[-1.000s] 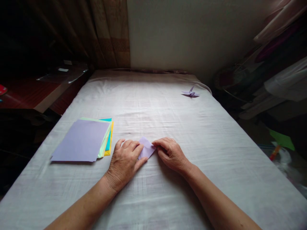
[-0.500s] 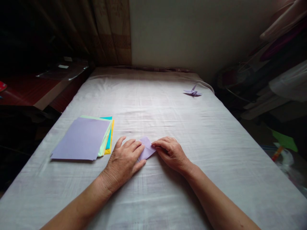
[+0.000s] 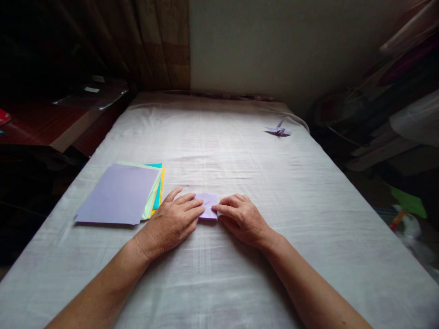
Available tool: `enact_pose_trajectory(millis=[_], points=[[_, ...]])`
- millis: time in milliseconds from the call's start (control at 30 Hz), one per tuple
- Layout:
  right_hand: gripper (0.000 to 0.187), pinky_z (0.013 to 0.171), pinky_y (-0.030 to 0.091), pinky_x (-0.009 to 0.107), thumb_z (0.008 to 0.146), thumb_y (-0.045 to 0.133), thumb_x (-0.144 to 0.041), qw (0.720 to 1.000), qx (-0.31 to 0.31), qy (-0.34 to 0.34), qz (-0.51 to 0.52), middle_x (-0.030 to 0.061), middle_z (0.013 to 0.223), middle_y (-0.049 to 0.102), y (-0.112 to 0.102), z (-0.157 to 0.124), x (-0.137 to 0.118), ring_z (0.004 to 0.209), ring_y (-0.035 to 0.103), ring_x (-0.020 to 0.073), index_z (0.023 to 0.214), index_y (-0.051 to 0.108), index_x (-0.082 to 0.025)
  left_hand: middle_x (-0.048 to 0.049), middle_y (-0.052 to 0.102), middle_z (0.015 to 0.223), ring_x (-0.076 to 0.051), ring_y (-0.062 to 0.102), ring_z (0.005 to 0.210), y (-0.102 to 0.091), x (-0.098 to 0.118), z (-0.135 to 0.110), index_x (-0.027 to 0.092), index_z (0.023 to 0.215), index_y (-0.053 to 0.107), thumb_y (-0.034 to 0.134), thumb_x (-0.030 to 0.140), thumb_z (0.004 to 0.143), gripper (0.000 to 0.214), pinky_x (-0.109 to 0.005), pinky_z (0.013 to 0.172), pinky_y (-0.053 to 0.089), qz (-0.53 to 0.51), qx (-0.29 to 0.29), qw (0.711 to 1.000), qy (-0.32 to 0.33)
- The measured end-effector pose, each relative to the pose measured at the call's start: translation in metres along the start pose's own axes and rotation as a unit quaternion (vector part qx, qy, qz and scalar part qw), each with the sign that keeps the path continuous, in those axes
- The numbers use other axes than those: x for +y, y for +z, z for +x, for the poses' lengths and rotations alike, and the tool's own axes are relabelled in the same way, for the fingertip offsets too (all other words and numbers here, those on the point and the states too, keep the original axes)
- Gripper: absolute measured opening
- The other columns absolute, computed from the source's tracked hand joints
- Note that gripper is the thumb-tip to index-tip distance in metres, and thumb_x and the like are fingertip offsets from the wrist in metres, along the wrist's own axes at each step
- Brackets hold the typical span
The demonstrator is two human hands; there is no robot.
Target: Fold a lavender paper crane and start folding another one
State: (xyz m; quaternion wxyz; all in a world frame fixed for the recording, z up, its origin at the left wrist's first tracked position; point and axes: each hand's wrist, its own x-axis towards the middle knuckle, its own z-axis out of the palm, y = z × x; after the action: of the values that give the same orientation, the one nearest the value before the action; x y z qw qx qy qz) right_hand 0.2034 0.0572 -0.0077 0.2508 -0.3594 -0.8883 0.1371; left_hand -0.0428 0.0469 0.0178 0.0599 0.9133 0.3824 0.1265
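Note:
A small folded piece of purple paper lies flat on the white cloth between my two hands. My left hand rests over its left side, fingers stretched out and pressing the paper down. At the paper's right edge, my right hand has its thumb and index finger drawn together on it, the other fingers curled. The part of the paper under my left fingers is hidden. To the left of my left hand is a stack of square paper sheets, purple on top, with green, blue and yellow edges showing.
A folded purple paper crane sits toward the far right of the cloth-covered surface. On the left, a dark red wooden table carries a clear plastic sleeve. Clothes hang at the right, near a green sheet.
The folded paper has turned from a diamond position to lie square with its edges. My left hand has slid slightly left, and the view has shifted a little.

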Motion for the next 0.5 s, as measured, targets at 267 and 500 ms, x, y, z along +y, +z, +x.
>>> enact_pose_trajectory(millis=[267,500], points=[[0.022,0.079,0.044,0.036,0.091,0.058,-0.019,1.000,-0.005,-0.008,0.015,0.0063,0.099,0.069,-0.0042,0.0065,-0.0028,0.088,0.060,0.0197,0.110,0.068,-0.022,-0.0013,0.067,0.128,-0.023,0.054,0.125,0.0015,-0.0055,-0.0031,0.025,0.118,0.065,0.047,0.018,0.092,0.033,-0.048,0.115,0.024,-0.023,-0.005,1.000,-0.008],[0.021,0.080,0.043,0.035,0.092,0.058,-0.024,1.000,-0.012,0.009,0.026,0.0061,0.098,0.069,-0.0032,0.0071,-0.0024,0.088,0.060,0.0191,0.110,0.069,-0.023,-0.0002,0.066,0.129,-0.023,0.053,0.126,0.0043,-0.0084,-0.0048,0.026,0.120,0.065,0.046,0.019,0.094,0.033,-0.049,0.115,0.025,-0.035,-0.009,0.999,-0.016]])
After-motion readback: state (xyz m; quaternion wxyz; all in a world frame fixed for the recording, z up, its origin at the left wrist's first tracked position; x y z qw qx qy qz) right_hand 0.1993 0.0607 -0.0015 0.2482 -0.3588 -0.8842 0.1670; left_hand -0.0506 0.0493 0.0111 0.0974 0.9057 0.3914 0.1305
